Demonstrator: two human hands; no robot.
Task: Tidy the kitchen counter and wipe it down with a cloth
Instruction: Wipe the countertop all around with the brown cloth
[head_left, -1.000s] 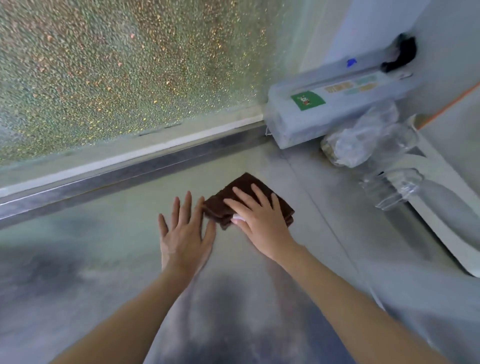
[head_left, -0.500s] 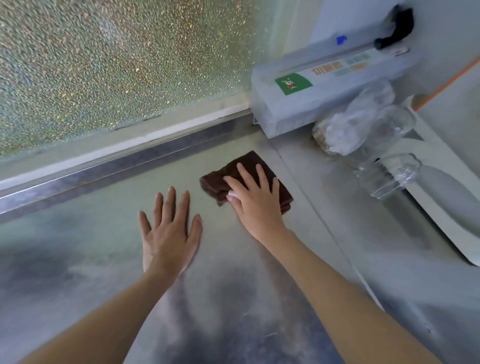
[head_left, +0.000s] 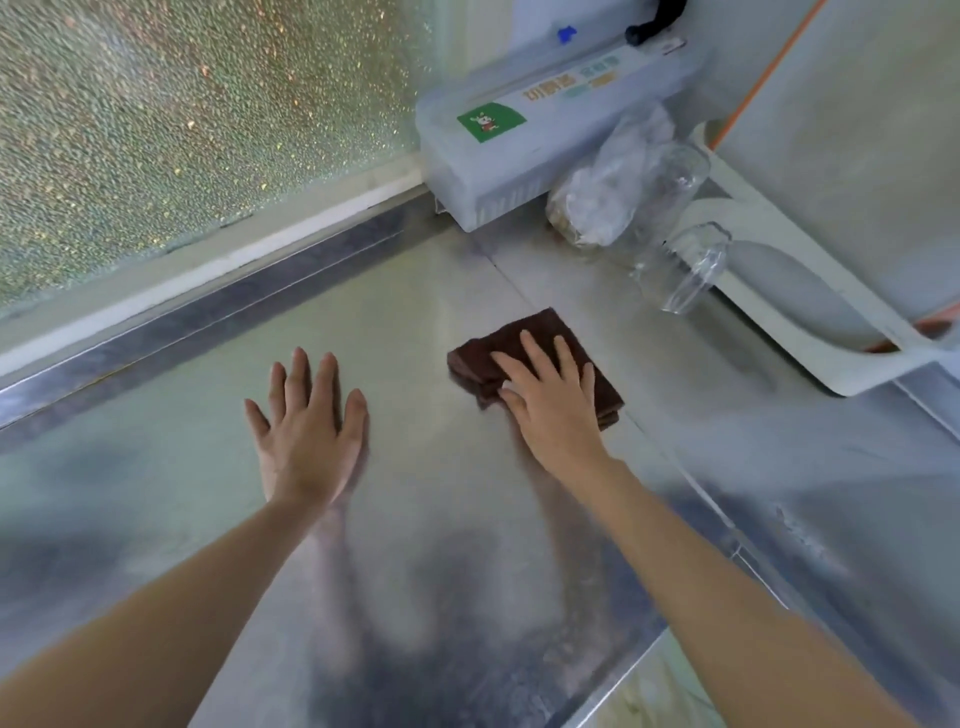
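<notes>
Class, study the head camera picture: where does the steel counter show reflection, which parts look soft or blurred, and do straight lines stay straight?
Head view: the brushed steel counter mirrors both forearms as dark smears; the clear upturned glasses and white tray look soft; the counter's back rail bows from the wide lens; the folded brown cloth under the right hand is fairly sharp.

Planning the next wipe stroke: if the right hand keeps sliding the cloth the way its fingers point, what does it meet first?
The right hand points up-left across bare counter. Its brown cloth would probably first meet the raised metal ledge below the window, left of the plastic box.
</notes>
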